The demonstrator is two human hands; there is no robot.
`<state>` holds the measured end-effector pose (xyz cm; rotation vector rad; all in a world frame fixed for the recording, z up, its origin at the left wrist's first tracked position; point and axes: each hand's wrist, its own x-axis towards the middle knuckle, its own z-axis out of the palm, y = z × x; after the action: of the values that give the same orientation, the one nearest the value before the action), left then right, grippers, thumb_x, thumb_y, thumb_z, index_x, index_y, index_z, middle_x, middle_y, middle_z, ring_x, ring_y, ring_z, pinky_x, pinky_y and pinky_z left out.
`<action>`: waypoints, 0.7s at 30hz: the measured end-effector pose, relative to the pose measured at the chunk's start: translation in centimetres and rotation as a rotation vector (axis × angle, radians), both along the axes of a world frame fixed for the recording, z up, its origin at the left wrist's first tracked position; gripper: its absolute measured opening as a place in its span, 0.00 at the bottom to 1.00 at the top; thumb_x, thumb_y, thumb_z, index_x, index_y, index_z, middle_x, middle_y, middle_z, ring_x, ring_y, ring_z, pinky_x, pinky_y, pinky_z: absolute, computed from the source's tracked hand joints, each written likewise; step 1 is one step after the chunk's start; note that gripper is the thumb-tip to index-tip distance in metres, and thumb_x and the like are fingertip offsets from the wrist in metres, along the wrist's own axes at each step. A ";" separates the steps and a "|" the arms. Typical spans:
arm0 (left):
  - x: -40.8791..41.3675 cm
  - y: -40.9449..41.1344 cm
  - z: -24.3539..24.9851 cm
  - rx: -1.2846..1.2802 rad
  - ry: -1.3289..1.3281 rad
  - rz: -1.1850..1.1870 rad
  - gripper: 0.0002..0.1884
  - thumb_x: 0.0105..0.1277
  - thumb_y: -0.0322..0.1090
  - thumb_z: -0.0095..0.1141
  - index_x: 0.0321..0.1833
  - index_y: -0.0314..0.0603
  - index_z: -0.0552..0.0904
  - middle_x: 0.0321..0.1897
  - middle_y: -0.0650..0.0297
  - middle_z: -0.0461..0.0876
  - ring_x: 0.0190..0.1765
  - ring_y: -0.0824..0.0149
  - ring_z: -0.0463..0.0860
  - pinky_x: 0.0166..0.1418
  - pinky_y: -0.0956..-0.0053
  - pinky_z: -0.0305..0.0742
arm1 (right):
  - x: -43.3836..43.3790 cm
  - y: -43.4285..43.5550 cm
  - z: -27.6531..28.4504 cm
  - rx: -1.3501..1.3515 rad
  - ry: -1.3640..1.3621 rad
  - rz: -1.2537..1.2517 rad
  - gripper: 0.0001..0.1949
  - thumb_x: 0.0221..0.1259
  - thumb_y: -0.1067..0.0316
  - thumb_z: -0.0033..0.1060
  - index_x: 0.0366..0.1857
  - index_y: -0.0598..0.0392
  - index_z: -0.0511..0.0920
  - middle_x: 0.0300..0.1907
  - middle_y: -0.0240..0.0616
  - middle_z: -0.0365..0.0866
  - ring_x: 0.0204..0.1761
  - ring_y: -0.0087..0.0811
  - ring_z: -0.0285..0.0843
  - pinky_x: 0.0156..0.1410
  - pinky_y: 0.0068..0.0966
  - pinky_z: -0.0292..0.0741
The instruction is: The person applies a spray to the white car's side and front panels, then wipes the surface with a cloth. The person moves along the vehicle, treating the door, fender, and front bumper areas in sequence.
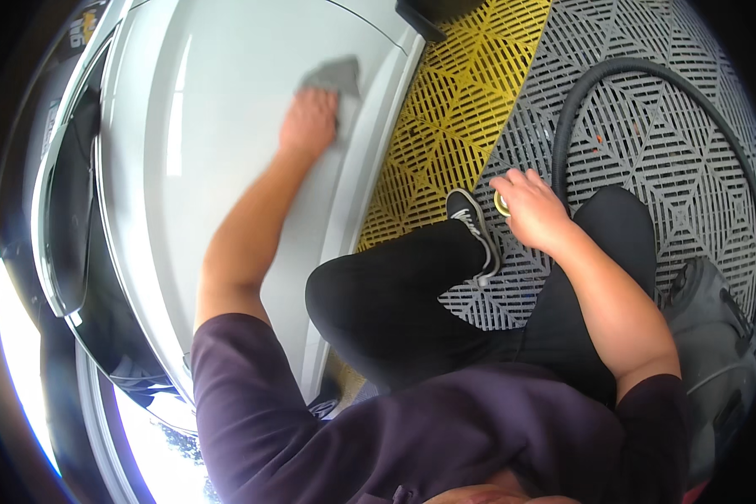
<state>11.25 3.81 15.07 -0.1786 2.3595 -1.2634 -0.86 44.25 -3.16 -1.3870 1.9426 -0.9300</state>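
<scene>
My left hand [309, 120] presses a grey cloth [337, 77] against the pale side panel of a car [227, 126]. The cloth spreads out beyond my fingertips and looks slightly blurred. Out over the floor, above my bent knee, my right hand [529, 208] is closed around a small round can or tin [501, 203] with a gold-coloured rim. Only part of its round end shows; the rest is hidden by my fingers.
Yellow [460, 82] and grey slatted floor tiles [680, 170] lie beside the car. A black ribbed hose [624, 65] curves across the grey tiles on the right. A dark grey machine or container [705, 353] stands at the lower right, near my right arm.
</scene>
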 end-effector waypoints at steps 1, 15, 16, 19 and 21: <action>-3.9 0.2 2.7 -0.038 0.058 0.027 0.23 0.81 0.36 0.46 0.74 0.41 0.80 0.60 0.54 0.88 0.68 0.54 0.82 0.79 0.57 0.71 | -0.1 -0.2 0.1 -0.027 -0.017 -0.032 0.28 0.64 0.81 0.64 0.70 0.54 0.80 0.62 0.47 0.81 0.67 0.55 0.78 0.76 0.46 0.76; -12.9 -1.6 -3.4 0.001 0.163 0.040 0.33 0.81 0.35 0.41 0.89 0.36 0.67 0.82 0.56 0.77 0.84 0.56 0.71 0.91 0.59 0.58 | -2.3 0.4 2.5 -0.322 -0.244 -0.419 0.35 0.59 0.71 0.80 0.73 0.53 0.76 0.68 0.49 0.82 0.73 0.55 0.79 0.79 0.45 0.76; -11.4 -2.7 -5.3 0.032 0.155 -0.025 0.31 0.81 0.36 0.42 0.86 0.37 0.70 0.80 0.56 0.79 0.83 0.56 0.71 0.91 0.59 0.58 | -2.5 0.6 3.1 -0.308 -0.260 -0.428 0.35 0.59 0.70 0.82 0.73 0.52 0.76 0.67 0.49 0.83 0.73 0.55 0.80 0.79 0.46 0.75; -11.0 -1.5 -9.1 0.078 -0.138 0.118 0.24 0.82 0.37 0.44 0.74 0.39 0.82 0.74 0.56 0.83 0.77 0.58 0.76 0.88 0.60 0.59 | -3.3 1.4 3.2 -0.255 -0.242 -0.487 0.35 0.59 0.69 0.81 0.73 0.52 0.76 0.67 0.50 0.83 0.72 0.55 0.80 0.79 0.46 0.75; -8.8 -2.7 -12.8 0.167 -0.081 0.032 0.21 0.81 0.38 0.45 0.69 0.39 0.84 0.69 0.58 0.86 0.73 0.58 0.77 0.84 0.60 0.61 | -4.3 2.0 2.5 -0.226 -0.247 -0.494 0.35 0.59 0.68 0.82 0.74 0.52 0.76 0.68 0.49 0.83 0.73 0.55 0.80 0.80 0.47 0.75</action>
<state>2.43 1.11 2.23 -0.1094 2.3681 -1.0335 -5.18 46.30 -0.66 -0.8540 2.0674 -1.5104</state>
